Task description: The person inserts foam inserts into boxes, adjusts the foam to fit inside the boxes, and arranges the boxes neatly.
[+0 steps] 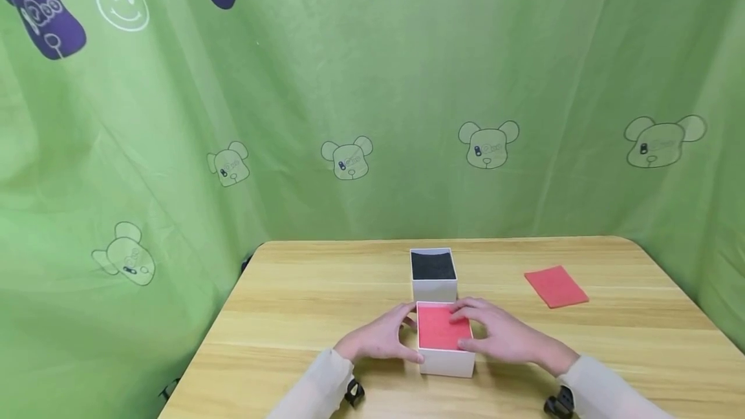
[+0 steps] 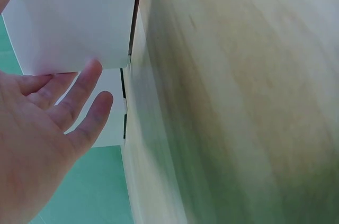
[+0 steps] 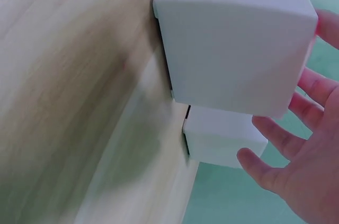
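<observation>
A white box (image 1: 447, 363) stands near the front of the table, a red pad (image 1: 439, 327) filling its top inside the rim. My left hand (image 1: 381, 336) holds this box from the left, the thumb at its front corner and the fingers round toward the far side. In the left wrist view, those fingers (image 2: 79, 94) lie along the box's far edge. From the right, my right hand (image 1: 503, 335) reaches over the rim, thumb and index fingertips touching the red pad. Its other fingers (image 3: 280, 136) extend beside the box in the right wrist view.
Right behind the front box stands a second white box (image 1: 434, 290) with a black pad (image 1: 432, 266) in its top. Another red pad (image 1: 557, 287) lies flat on the wooden table (image 1: 291, 315) at the right. A green curtain (image 1: 407, 205) hangs behind the table.
</observation>
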A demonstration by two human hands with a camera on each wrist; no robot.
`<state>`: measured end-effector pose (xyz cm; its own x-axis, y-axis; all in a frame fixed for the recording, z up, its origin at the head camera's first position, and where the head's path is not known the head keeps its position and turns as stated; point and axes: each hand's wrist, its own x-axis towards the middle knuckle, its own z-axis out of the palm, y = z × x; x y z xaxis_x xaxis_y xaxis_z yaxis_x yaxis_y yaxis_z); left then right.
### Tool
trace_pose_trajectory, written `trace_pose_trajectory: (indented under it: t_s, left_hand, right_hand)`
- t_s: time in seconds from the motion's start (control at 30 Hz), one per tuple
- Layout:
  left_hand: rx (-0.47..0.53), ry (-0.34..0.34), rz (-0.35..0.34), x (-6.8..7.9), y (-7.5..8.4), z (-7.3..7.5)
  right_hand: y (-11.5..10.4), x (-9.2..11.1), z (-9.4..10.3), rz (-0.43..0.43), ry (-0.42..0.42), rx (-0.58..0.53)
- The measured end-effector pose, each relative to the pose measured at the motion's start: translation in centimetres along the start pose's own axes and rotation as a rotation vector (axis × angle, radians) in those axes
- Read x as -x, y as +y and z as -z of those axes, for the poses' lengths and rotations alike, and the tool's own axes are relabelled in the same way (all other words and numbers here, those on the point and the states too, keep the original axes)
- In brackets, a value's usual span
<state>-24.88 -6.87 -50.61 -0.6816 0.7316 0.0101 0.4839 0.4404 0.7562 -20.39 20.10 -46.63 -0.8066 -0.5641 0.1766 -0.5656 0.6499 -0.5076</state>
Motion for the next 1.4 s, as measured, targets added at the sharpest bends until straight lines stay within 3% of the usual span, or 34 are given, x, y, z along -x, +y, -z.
trace_pose_trajectory:
  t_s: [0.23,0.43,0.7,1.4]
  left_hand:
    - [0.001,-0.002,-0.009,0.0,0.0,0.2]
    - [-0.007,-0.007,-0.009,0.0,-0.3,0.0]
    - [0.006,-0.001,-0.008,-0.1,0.0,0.2]
    - [0.004,-0.004,-0.004,-0.1,-0.1,0.1]
  right_hand:
    - [0.6,-0.1,0.4,0.024,0.019,0.007]
    - [0.5,-0.4,0.3,-0.009,0.012,0.005]
    - [-0.1,-0.5,0.8,0.002,0.037,0.103]
    - [-1.0,-0.8,1.4,-0.045,0.013,0.179]
